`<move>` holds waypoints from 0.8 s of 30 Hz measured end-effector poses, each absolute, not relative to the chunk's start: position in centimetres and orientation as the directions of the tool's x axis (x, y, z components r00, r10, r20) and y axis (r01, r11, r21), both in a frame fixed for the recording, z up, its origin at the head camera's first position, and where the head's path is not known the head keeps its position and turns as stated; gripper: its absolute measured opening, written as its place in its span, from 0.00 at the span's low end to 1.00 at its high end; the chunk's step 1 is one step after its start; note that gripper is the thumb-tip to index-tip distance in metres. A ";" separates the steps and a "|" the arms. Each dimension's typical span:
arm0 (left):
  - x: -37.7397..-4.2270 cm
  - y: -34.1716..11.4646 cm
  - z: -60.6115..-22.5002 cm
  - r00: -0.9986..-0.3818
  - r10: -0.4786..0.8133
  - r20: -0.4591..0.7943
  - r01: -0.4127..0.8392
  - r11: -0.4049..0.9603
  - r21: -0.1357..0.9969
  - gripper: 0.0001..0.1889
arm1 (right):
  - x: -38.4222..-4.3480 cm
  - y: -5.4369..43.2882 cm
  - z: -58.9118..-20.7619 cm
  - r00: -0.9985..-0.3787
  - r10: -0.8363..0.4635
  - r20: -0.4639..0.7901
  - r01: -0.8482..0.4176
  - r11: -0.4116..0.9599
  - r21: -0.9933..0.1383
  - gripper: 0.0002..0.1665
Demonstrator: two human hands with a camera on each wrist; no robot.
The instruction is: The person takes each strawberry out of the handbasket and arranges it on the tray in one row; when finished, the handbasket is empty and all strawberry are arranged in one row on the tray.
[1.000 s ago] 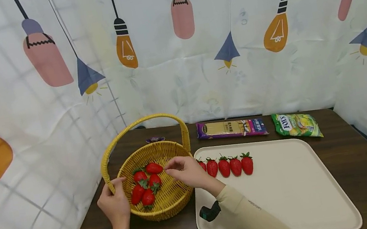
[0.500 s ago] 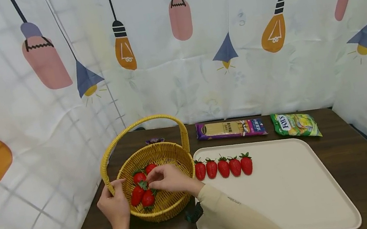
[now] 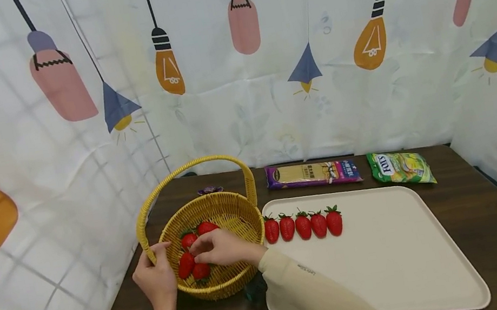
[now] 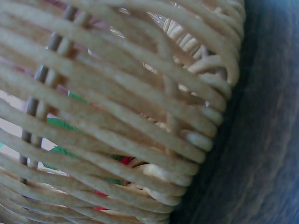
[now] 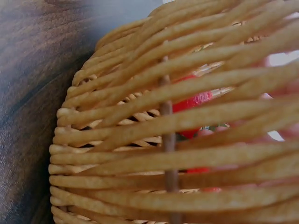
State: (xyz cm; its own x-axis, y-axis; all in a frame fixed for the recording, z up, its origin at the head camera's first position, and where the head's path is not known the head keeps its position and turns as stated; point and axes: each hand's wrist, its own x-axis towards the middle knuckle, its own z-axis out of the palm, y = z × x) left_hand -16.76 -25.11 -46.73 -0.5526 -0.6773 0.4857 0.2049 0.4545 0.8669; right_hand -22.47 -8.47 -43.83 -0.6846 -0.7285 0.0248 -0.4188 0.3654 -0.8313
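My left hand [image 3: 155,275] grips the yellow wicker basket [image 3: 222,290] at its left rim, where the arched handle meets it. Inside lie several red strawberries [image 3: 186,265] with green leaves, heaped toward the left side. Reaching over the right rim, my right hand [image 3: 224,248] has its thumb and fingertips right at the strawberries and covers part of the heap. I cannot tell whether it pinches one. Both wrist views look through the basket weave; red shows behind the wicker [image 5: 117,154] in the right one, red and green in the left one.
Right of the basket lies a cream tray [image 3: 385,263] with several strawberries [image 3: 303,227] in a row along its upper left. Behind it are a purple noodle packet [image 3: 313,174] and a green candy bag [image 3: 401,168]. A small purple wrapped item [image 3: 210,189] sits behind the basket.
My right hand has moved left and down, deeper into the basket, from its right side to the strawberries at the left. The left hand has kept its grip on the rim.
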 end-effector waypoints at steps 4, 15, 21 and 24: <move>-16.8 -25.1 -46.7 -0.555 -0.679 0.480 0.208 0.446 0.871 0.15 | -22.6 -8.4 -44.0 -0.657 -0.754 -0.015 -0.449 0.407 -0.795 0.18; -16.7 -25.0 -46.6 -0.553 -0.677 0.485 0.214 0.446 0.869 0.15 | -22.7 -8.5 -44.3 -0.614 -0.788 -0.048 -0.516 0.447 -0.731 0.12; -16.7 -25.1 -46.6 -0.558 -0.675 0.484 0.214 0.446 0.869 0.16 | -22.6 -8.4 -44.2 -0.589 -0.804 -0.085 -0.546 0.473 -0.692 0.15; -16.7 -25.1 -46.6 -0.558 -0.675 0.483 0.213 0.445 0.870 0.16 | -22.5 -8.4 -44.1 -0.576 -0.810 -0.108 -0.542 0.478 -0.691 0.14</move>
